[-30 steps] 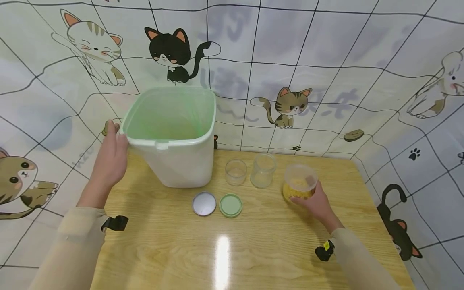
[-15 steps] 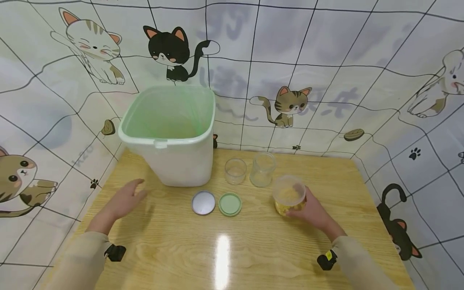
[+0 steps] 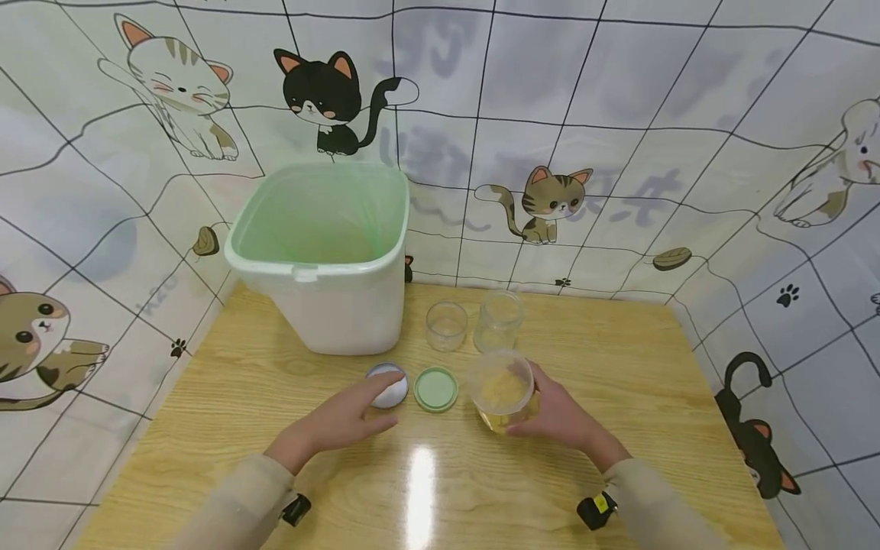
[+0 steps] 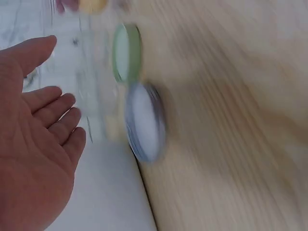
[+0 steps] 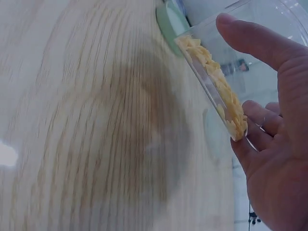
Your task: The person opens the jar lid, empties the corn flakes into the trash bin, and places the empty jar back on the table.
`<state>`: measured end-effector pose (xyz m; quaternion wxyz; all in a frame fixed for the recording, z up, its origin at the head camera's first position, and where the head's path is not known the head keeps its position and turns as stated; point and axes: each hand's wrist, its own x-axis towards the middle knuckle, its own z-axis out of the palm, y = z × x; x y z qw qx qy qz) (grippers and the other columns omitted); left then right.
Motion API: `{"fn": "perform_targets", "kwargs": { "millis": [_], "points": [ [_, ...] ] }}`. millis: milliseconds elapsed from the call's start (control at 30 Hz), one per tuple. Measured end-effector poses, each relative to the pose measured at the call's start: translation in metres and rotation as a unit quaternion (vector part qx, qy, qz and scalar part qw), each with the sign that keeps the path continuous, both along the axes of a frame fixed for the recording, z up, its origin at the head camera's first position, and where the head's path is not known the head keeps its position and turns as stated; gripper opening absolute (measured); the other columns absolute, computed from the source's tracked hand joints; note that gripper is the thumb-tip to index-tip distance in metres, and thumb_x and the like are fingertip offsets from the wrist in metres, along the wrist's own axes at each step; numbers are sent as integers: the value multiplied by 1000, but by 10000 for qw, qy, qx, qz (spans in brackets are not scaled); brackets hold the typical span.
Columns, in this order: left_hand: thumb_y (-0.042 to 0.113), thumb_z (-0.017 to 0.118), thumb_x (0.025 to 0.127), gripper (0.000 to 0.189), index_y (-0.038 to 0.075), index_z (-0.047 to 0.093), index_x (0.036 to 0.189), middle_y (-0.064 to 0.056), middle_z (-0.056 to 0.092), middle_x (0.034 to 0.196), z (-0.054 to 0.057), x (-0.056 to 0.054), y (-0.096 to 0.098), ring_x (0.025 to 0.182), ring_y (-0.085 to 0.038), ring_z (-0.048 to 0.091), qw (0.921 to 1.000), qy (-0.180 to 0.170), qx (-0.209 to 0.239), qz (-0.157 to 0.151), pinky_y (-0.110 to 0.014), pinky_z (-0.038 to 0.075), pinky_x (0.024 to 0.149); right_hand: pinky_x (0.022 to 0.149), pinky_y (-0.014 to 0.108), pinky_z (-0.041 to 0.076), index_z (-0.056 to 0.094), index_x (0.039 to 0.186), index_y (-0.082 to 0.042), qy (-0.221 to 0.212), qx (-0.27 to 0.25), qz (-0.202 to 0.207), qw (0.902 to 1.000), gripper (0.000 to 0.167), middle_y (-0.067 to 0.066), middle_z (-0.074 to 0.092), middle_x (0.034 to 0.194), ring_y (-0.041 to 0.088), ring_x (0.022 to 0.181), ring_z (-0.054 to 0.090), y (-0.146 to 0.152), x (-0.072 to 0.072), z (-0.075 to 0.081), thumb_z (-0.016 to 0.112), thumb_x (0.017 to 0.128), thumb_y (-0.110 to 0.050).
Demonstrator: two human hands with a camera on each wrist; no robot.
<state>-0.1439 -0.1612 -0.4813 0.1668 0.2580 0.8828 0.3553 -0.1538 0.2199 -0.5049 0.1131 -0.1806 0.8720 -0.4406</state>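
Observation:
My right hand [image 3: 560,412] grips a clear plastic tub [image 3: 500,386] from its right side and holds it off the table. Yellow pieces [image 5: 216,79] cover the tub's bottom, as the right wrist view shows; their kind is not clear. My left hand [image 3: 344,420] holds nothing, its fingers extended near a silvery-white lid [image 3: 392,391], which it partly covers in the head view. In the left wrist view that lid [image 4: 145,122] looks blurred and stands apart from the fingers. A green lid [image 3: 436,389] lies between the white lid and the tub.
A tall white bin [image 3: 351,313] with a pale green liner stands at the back left. Behind the lids are a short clear jar [image 3: 447,327] and a taller clear jar [image 3: 499,321]. Cat-patterned sheeting rises behind the wooden table [image 3: 619,359].
My left hand has come away from the bin's left side and moved right to the white lid. My right hand has carried the tub left and toward me.

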Motion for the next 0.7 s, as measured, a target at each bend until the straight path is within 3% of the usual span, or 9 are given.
{"fn": "perform_targets", "kwargs": {
  "millis": [233,367,533,700],
  "points": [
    [54,63,89,94,23,8,158,4,13,165,13,-10,54,151,-14,16,9991,311,182,-202,-42,24,122,103,51,43,30,152,-24,47,-98,370,9993,109,-1,48,144,22,128,49,-21,-1,6,92,63,-33],
    [58,70,81,110,26,-2,158,3,6,165,18,-16,77,151,-17,15,9984,443,155,-302,-45,25,121,106,48,43,30,152,-23,183,-193,613,9978,109,-2,47,144,19,130,49,-31,-2,8,92,63,-36],
    [58,76,75,120,24,-4,158,-1,4,166,18,-23,91,152,-18,13,9975,438,141,-539,-46,24,121,107,51,40,29,153,-16,164,10,452,9988,116,3,45,145,20,130,46,-37,-1,10,92,60,-44],
    [56,76,77,113,28,2,158,3,7,166,19,-24,97,152,-16,11,9964,305,194,-765,-47,23,121,109,51,38,32,151,-18,195,367,350,9985,113,3,43,144,21,131,43,-40,1,11,92,58,-43]
  ]
}}
